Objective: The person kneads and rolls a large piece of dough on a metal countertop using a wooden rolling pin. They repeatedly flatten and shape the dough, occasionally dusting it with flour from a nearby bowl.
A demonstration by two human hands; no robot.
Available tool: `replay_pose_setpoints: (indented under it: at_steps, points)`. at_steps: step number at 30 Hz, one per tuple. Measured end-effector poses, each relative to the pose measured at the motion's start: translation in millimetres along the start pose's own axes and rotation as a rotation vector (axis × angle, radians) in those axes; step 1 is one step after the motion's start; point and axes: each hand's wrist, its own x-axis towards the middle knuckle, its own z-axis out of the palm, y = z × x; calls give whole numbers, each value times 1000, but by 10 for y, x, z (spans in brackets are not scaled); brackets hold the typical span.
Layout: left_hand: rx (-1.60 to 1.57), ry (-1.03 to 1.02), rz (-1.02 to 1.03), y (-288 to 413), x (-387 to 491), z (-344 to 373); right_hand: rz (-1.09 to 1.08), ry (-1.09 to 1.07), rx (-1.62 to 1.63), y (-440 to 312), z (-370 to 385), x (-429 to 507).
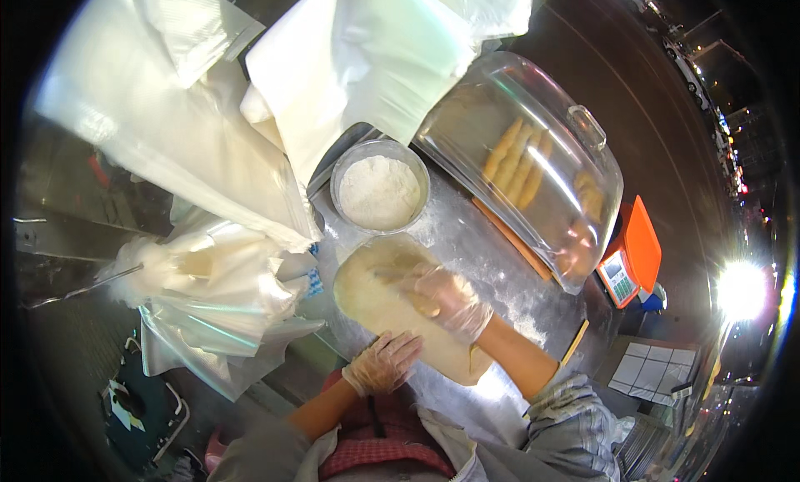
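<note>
A long, flattened slab of pale dough (362,288) lies across the floured metal worktop (453,213) in front of me. Both of my hands wear clear plastic gloves. My left hand (385,362) rests flat at the slab's near left edge, its fingers extended over the dough. Farther right, my right hand (445,302) lies palm down on the upper face of the dough and hides part of it; its fingers are a little blurred. Just beyond the dough's far end stands a round metal bowl (335,197) holding white flour (381,191).
Large plastic bags (387,57) hang at the far side and left. A clear domed cover (531,94) shields fried dough sticks (519,163) at the right. Behind it sits an orange scale (644,251). A thin wooden stick (574,342) is beside my right forearm.
</note>
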Motion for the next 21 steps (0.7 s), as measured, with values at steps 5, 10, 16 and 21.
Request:
replay_pose_setpoints:
  at_steps: [5,10,16,21]
  points:
    - [15,26,5,-27,-25,-16,337,103,335,110,-230,135]
    - [14,-42,-8,-10,-37,-46,257,105,283,142,-235,117]
    - [-5,-93,-24,-5,-49,44,-32,73,-268,283,-141,-68]
    - [6,-49,-11,-9,-119,163,167,-70,88,-252,-136,-394]
